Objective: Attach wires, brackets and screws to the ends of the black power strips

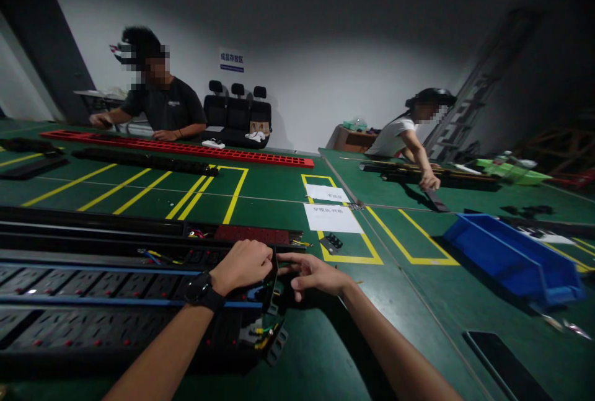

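Several long black power strips [116, 283] with rows of sockets and red dots lie side by side in front of me. My left hand [244, 264], wearing a black watch [199, 289], is closed over the right end of one strip. Its fingertips are partly hidden. My right hand [316, 274] reaches in from the right with its fingers apart, the index finger extended to a thin black end plate [274, 271] there. At the nearest strip's end, coloured wires [264, 333] stick out beside a loose grey-black end piece [277, 344].
Behind are a dark red socket strip [251, 233], white paper labels [332, 219] and a small black part [331, 242]. On the right are a blue bin [515, 261] and a phone [504, 364]. Two people work across the green table [395, 308], near a long red rail [186, 148].
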A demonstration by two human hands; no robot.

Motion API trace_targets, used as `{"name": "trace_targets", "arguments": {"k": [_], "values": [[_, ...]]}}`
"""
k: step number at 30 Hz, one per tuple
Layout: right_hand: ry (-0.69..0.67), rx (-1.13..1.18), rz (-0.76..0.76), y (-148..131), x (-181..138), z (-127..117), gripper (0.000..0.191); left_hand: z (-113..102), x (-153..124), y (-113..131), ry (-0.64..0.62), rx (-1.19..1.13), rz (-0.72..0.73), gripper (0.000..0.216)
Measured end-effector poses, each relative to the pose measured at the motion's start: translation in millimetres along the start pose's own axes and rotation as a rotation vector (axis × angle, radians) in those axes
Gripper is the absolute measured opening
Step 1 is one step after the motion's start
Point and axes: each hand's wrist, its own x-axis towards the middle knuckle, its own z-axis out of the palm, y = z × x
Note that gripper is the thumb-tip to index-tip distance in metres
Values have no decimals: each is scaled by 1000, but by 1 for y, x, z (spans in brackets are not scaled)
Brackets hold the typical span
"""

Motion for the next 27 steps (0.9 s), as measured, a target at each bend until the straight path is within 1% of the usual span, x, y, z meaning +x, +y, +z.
{"name": "trace_targets", "arguments": {"k": [3, 6, 10, 17, 27], "values": [[-46, 30, 8, 2, -3, -5, 89, -1, 0, 1, 3, -7, 3, 30], [-51, 42, 15, 3, -3, -5, 88, -2, -2, 3, 0, -13, -14, 29], [-27, 73, 12, 3, -3, -4, 84, -3, -3, 6, 9, -22, -43, 28], [24, 113, 50, 2, -3, -2, 78, -4, -3, 7, 2, -10, -41, 27], [42, 115, 50, 1, -2, -1, 78, -3, -2, 7, 1, -14, -45, 29]]}}
